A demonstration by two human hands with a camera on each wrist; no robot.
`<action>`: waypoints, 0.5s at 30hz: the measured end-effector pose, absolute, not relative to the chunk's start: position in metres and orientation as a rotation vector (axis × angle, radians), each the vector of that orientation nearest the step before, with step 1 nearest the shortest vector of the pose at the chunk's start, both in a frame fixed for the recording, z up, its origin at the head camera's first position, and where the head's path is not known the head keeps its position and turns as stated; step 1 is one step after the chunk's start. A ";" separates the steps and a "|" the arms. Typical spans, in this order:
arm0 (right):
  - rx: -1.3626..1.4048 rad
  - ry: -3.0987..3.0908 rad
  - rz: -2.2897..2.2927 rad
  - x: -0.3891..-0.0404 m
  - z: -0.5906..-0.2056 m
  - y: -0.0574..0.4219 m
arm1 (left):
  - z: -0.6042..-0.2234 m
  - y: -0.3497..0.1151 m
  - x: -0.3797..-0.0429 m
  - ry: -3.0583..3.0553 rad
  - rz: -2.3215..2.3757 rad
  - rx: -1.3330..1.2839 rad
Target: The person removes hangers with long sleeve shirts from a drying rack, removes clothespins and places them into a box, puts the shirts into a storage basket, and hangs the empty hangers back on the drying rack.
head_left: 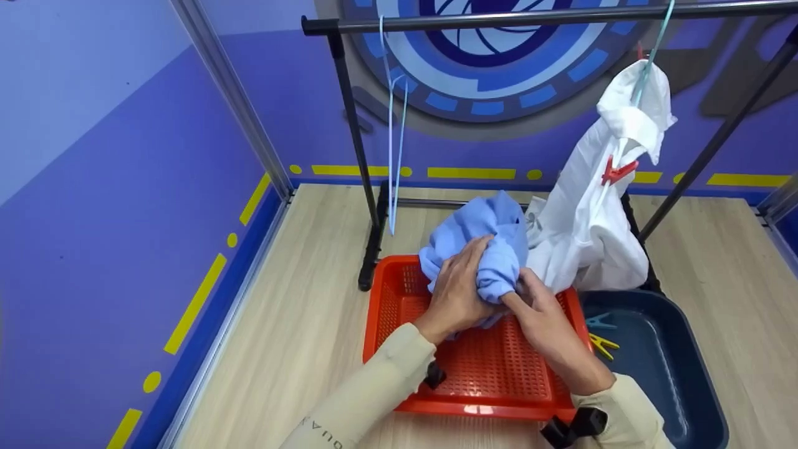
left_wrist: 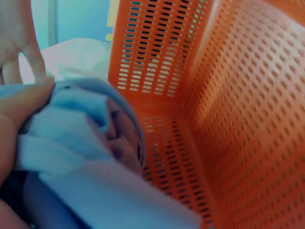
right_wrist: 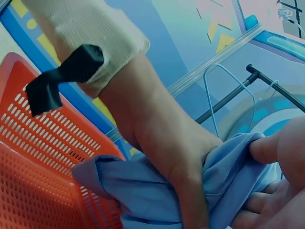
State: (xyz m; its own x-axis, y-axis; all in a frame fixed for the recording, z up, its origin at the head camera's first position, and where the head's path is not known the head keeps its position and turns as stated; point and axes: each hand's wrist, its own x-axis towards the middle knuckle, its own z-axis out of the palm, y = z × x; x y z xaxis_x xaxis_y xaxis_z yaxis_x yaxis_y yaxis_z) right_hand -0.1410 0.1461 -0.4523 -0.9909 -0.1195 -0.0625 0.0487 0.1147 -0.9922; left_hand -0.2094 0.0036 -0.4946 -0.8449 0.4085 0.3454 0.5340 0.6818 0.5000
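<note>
A light blue garment (head_left: 474, 221) is bunched up over the far part of the red plastic basket (head_left: 477, 408). My left hand (head_left: 458, 296) grips the bundle from the left, its thumb curled over the fabric in the left wrist view. On the other side my right hand (head_left: 552, 324) pinches the cloth between thumb and fingers, as the right wrist view shows too. Folds hide the garment's shape. Inside, the basket's perforated floor (left_wrist: 162, 143) shows below the hanging cloth.
A black clothes rack (head_left: 499, 22) stands behind the basket. From it hang a bare light blue hanger (head_left: 391, 156) and, at right, a white garment (head_left: 586, 206) with a red clip (head_left: 617, 170). A dark tub (head_left: 661, 349) at right holds a yellow clip (head_left: 603, 345) and a blue clip (head_left: 601, 321).
</note>
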 end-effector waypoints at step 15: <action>-0.141 2.247 -1.924 -0.135 -0.460 0.165 | -0.504 0.012 -0.213 -2.494 -0.728 -0.779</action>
